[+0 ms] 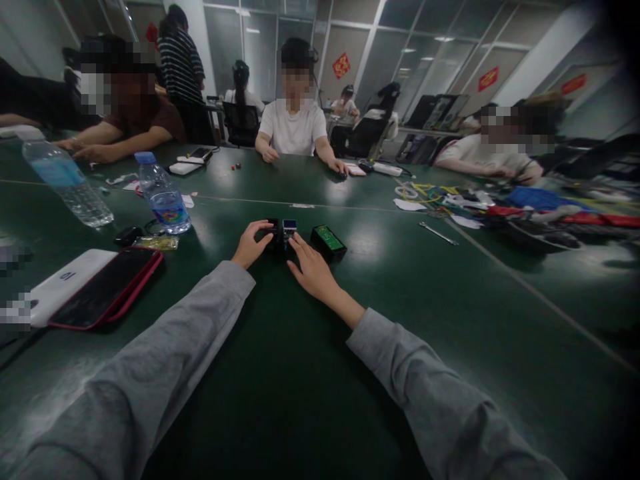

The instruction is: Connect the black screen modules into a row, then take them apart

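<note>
My left hand curves its thumb and fingers round the left side of a small black case, which stands on the dark green table. Just right of that case sits a small device with a screen on top. My right hand reaches its outstretched fingers to this device, the fingertips at its near right side. A black box with a green face lies beyond my right fingers, apart from both hands. The fingertips partly hide the lower part of the device.
To the left are two water bottles, a phone in a red case and a white power bank. A wrench lies to the right, near a heap of cables and cloth. People sit around the table.
</note>
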Action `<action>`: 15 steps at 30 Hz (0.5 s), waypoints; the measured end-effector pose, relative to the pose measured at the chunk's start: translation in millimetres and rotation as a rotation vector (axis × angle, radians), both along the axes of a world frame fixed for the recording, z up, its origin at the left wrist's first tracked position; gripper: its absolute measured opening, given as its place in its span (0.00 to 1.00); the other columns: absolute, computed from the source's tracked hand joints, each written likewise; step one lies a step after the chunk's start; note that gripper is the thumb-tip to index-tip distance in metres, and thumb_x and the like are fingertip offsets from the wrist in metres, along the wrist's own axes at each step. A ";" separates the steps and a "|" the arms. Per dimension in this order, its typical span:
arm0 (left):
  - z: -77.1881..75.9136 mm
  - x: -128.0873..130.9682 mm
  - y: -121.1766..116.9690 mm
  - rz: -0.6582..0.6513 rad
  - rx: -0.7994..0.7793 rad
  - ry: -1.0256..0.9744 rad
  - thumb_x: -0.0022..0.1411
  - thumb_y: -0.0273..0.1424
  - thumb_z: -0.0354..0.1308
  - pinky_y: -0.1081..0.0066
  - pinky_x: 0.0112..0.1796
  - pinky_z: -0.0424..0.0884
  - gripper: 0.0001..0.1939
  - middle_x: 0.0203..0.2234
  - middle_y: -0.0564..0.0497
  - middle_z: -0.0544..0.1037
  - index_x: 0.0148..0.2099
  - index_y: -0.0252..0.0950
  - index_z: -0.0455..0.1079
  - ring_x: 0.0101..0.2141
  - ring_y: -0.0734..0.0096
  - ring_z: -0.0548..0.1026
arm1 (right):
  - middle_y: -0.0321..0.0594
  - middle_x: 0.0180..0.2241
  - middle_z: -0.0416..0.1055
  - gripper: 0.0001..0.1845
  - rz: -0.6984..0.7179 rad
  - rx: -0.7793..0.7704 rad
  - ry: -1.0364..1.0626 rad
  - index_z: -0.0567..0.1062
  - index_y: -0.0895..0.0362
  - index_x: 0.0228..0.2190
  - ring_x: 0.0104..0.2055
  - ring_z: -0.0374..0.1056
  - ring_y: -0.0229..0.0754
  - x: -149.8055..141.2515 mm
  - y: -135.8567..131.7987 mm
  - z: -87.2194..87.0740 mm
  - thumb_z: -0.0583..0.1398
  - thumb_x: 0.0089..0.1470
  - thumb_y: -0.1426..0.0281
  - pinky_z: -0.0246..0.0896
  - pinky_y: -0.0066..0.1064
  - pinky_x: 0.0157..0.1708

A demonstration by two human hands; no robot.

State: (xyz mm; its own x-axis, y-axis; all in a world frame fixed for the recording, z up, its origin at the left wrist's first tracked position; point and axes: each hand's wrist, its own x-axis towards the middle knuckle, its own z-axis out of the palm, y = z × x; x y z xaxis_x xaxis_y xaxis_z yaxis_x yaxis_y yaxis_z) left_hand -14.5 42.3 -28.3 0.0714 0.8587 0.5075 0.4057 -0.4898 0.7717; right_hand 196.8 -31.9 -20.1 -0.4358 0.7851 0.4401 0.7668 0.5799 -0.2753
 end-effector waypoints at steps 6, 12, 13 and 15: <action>4.3 1.2 -4.0 0.004 0.016 0.050 0.61 0.31 0.60 0.52 0.54 0.68 0.13 0.52 0.43 0.72 0.49 0.38 0.73 0.55 0.57 0.70 | 0.49 0.68 0.45 0.30 0.004 0.006 0.003 0.53 0.58 0.65 0.65 0.53 0.52 0.4 0.2 0.0 0.53 0.65 0.66 0.56 0.47 0.60; 3.0 1.3 -2.3 -0.003 0.024 0.055 0.60 0.32 0.61 0.51 0.53 0.69 0.13 0.51 0.44 0.72 0.48 0.39 0.73 0.54 0.57 0.70 | 0.48 0.67 0.47 0.30 -0.010 0.003 -0.001 0.53 0.57 0.65 0.64 0.55 0.52 -1.3 -1.2 2.3 0.52 0.64 0.67 0.57 0.47 0.60; 2.4 1.3 -1.7 -0.003 0.023 0.055 0.60 0.32 0.61 0.51 0.53 0.69 0.13 0.51 0.44 0.72 0.48 0.39 0.73 0.54 0.57 0.70 | 0.49 0.67 0.47 0.30 -0.012 0.003 -0.001 0.54 0.57 0.65 0.63 0.55 0.52 -1.5 -1.5 2.8 0.52 0.64 0.67 0.57 0.48 0.60; 1.2 1.2 -0.6 -0.001 0.022 0.052 0.60 0.32 0.61 0.51 0.53 0.69 0.13 0.51 0.44 0.71 0.48 0.39 0.74 0.54 0.57 0.69 | 0.49 0.67 0.47 0.29 -0.010 0.002 -0.002 0.54 0.58 0.64 0.63 0.55 0.52 -1.5 -2.0 3.6 0.52 0.64 0.68 0.57 0.47 0.60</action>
